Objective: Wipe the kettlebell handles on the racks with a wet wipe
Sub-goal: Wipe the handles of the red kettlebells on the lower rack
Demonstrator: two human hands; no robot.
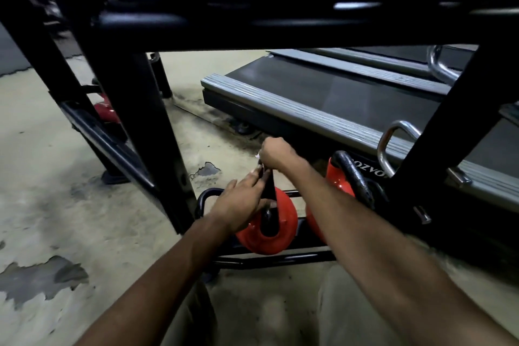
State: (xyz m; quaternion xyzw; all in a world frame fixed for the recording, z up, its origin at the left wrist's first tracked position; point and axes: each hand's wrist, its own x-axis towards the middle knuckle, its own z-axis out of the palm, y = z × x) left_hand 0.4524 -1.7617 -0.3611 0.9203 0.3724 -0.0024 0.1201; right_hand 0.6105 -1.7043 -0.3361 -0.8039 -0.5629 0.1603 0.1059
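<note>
At the left of the frame is a pale floor [70, 177] with chipped paint. Next to it stands the black rack [134, 109]. Its bottom rail [269, 260] runs low across the middle of the frame.

The left hand [241, 205] reaches in at lower centre. Its fingers [257, 177] are mostly straight and close together. Their tips press on the side of the black handle [269, 191]. It is not clear if the thumb hooks around the handle.

The handle belongs to a red kettlebell [280, 222]. The kettlebell sits on the bottom rail, a little below the middle of the frame, and leans.

Just above, the right hand [276, 156] makes a fist over the top of the handle. Its fingers are curled tight. A bit of white wipe [257, 155] pokes out at the left side of the fist. The rest of the wipe is hidden inside the hand.

To do this step well, the left hand should hold the kettlebell steady so it does not roll. The right hand should keep the wipe wrapped around the bar and slide it over the top and down both sides. It should twist too, so the back of the bar gets clean.

To the right sits a second kettlebell [339, 180], also red, near the right arm. Its handle looks untouched and is likely next. Behind it, at the right of the frame, lies a grey treadmill [323, 98].
</note>
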